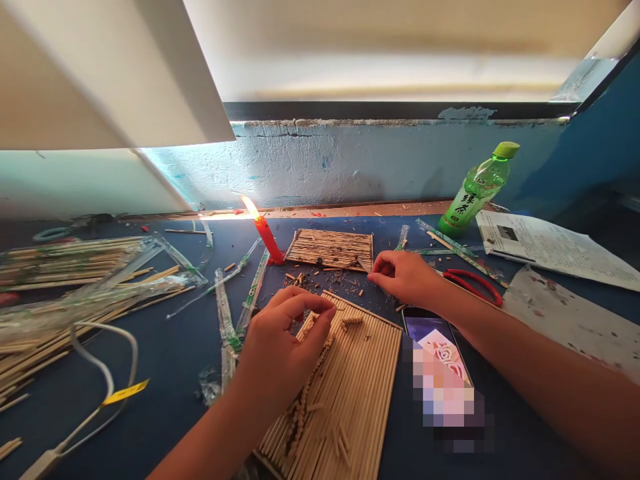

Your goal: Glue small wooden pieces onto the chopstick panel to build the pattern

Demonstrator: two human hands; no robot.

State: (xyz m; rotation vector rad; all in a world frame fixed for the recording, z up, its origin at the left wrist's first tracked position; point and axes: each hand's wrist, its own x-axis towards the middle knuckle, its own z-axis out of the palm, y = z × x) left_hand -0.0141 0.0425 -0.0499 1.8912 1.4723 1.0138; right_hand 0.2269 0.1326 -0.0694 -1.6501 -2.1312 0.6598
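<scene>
My left hand is closed in a pinch over a panel of wooden sticks laid side by side. A short piece of stick shows at its fingertips. Rows of tiny stick pieces stand along the panel, and a few loose cut pieces lie near its front. Farther off, my right hand pinches a thin, blade-like sliver at the near right corner of a smaller, darker stick panel. Left of that panel stands a lit red candle.
Stick bundles in plastic wrap and a white cable lie left. On the right are a phone, red-handled scissors or pliers, a green tea bottle and printed papers. Burnt scraps are scattered between the panels.
</scene>
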